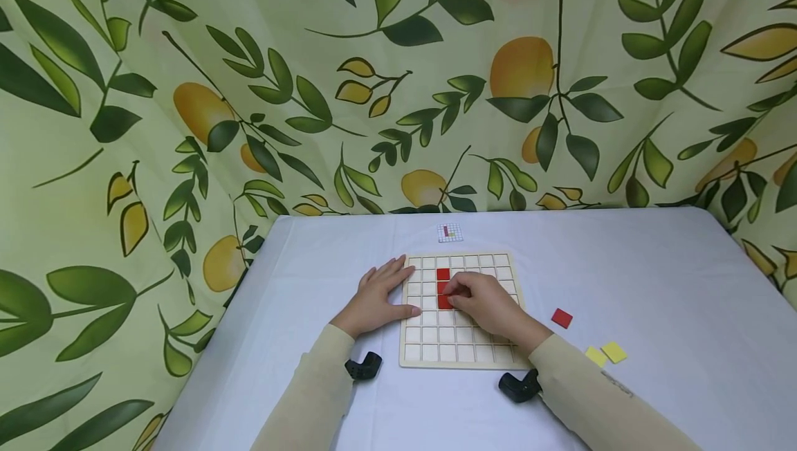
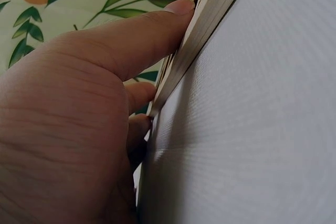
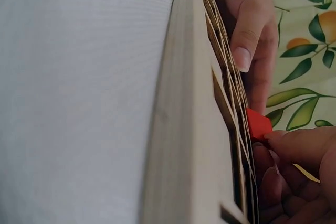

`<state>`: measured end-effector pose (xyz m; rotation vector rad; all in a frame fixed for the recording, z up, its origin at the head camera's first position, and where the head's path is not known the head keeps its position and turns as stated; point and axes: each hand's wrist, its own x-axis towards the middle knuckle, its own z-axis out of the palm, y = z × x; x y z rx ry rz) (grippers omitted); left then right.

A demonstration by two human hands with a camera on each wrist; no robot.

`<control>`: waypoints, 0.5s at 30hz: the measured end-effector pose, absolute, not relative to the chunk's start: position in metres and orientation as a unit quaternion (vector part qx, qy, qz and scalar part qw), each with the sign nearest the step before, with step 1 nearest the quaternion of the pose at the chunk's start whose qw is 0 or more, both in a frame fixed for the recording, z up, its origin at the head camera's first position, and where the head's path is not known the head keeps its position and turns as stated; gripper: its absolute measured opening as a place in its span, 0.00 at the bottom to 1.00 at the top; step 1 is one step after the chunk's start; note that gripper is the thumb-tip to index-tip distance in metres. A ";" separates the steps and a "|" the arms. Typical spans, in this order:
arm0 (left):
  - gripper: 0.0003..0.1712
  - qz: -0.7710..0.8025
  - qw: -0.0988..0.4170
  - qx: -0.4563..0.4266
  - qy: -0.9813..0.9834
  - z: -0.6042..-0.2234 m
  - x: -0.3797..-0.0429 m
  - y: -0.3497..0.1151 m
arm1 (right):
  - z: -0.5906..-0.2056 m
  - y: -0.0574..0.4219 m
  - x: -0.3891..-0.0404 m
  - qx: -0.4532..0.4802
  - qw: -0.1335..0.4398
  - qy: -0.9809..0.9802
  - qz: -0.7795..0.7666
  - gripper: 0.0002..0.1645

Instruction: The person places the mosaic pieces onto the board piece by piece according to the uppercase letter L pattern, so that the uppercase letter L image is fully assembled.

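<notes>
A square wooden grid board with white cells lies on the table. My left hand rests along its left edge, fingers straight, the thumb on the frame. Over the middle of the grid, my right hand pinches a red square tile between thumb and fingers; the right wrist view shows it tilted up at the board's surface. More red fills cells in one column beside the right fingertips, which partly cover that column. How many tiles lie under them cannot be told.
A loose red tile lies right of the board. Two yellow tiles sit nearer the right forearm. Behind the board is a small card printed with a coloured grid. A leaf-and-fruit patterned curtain hangs behind the white-covered table.
</notes>
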<state>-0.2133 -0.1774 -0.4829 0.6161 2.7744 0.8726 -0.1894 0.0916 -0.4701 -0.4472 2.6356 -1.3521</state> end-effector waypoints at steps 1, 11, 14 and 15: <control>0.54 0.292 0.084 0.207 0.930 -0.483 -0.213 -0.178 | -0.470 0.091 -0.190 -0.148 0.073 0.878 -0.449 0.08; 0.53 0.291 0.083 0.203 0.931 -0.483 -0.213 -0.176 | -0.471 0.090 -0.189 -0.167 0.078 0.886 -0.426 0.05; 0.53 0.291 0.082 0.204 0.931 -0.483 -0.213 -0.176 | -0.471 0.090 -0.189 -0.164 0.080 0.884 -0.430 0.05; 0.53 0.291 0.082 0.204 0.931 -0.483 -0.213 -0.176 | -0.471 0.091 -0.189 -0.166 0.081 0.883 -0.433 0.05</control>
